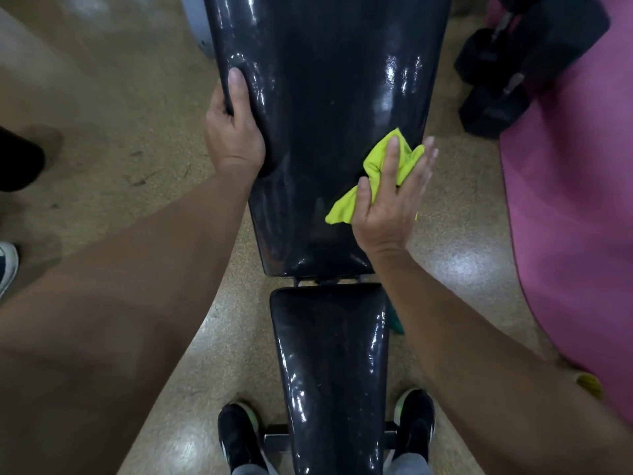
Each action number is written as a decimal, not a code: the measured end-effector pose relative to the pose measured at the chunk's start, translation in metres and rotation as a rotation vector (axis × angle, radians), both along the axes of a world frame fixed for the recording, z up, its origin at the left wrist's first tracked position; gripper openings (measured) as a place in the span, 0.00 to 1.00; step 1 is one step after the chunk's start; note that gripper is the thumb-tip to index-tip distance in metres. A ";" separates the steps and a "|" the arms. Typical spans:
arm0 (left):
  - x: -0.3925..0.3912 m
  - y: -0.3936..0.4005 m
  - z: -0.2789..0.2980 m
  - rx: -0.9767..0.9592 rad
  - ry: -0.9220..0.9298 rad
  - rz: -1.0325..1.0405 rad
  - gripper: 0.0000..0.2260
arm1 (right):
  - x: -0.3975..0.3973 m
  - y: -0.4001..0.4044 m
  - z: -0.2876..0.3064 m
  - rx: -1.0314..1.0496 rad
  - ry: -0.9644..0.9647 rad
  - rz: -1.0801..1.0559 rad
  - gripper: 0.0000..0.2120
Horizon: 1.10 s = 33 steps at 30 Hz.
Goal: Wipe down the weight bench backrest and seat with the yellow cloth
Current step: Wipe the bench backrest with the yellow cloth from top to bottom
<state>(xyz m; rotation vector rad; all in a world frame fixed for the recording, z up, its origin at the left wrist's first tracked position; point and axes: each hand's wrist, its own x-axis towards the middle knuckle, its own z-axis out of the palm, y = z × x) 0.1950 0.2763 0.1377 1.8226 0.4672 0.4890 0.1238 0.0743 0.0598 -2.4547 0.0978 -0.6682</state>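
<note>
The glossy black backrest (318,108) of the weight bench fills the upper middle, and the narrower black seat (332,365) lies below it across a hinge gap. A crumpled yellow cloth (375,173) sits on the backrest's lower right edge. My right hand (394,197) presses flat on the cloth with straight fingers, some of them reaching past the pad's edge. My left hand (233,128) grips the backrest's left edge, thumb on top and fingers curled underneath.
My two black shoes (236,437) straddle the seat on a speckled tan floor (144,97). A pink mat (575,200) lies to the right, with black dumbbells (507,84) at its top. Another person's shoes (7,265) show at the left edge.
</note>
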 end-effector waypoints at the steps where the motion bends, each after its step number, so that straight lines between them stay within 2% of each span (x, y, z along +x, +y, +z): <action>1: 0.000 0.000 -0.001 0.000 -0.004 0.000 0.21 | 0.001 0.005 0.003 0.026 0.002 -0.023 0.29; 5: 0.000 -0.001 -0.002 0.003 -0.012 0.002 0.19 | -0.001 0.031 0.003 -0.104 -0.068 0.017 0.28; 8: 0.000 -0.002 -0.003 -0.009 -0.028 0.001 0.19 | -0.007 0.015 -0.013 -0.230 -0.127 0.107 0.26; 12: 0.001 0.004 -0.005 -0.039 -0.018 -0.020 0.22 | -0.012 -0.004 -0.021 -0.146 -0.056 0.057 0.27; 16: -0.002 0.003 -0.005 -0.057 -0.015 -0.040 0.22 | -0.009 0.019 -0.006 -0.103 -0.032 0.012 0.28; 23: -0.010 0.001 -0.010 -0.067 -0.064 -0.082 0.20 | -0.013 0.014 -0.015 -0.203 -0.074 0.070 0.27; 27: -0.012 0.001 -0.014 -0.058 -0.081 -0.072 0.19 | -0.006 0.029 0.000 -0.076 -0.050 -0.052 0.28; 30: -0.010 0.003 -0.018 -0.073 -0.094 -0.096 0.22 | -0.013 0.040 -0.005 -0.154 -0.068 0.027 0.28; 33: -0.010 0.002 -0.016 -0.074 -0.076 -0.086 0.22 | -0.021 0.016 -0.023 -0.226 -0.071 0.116 0.27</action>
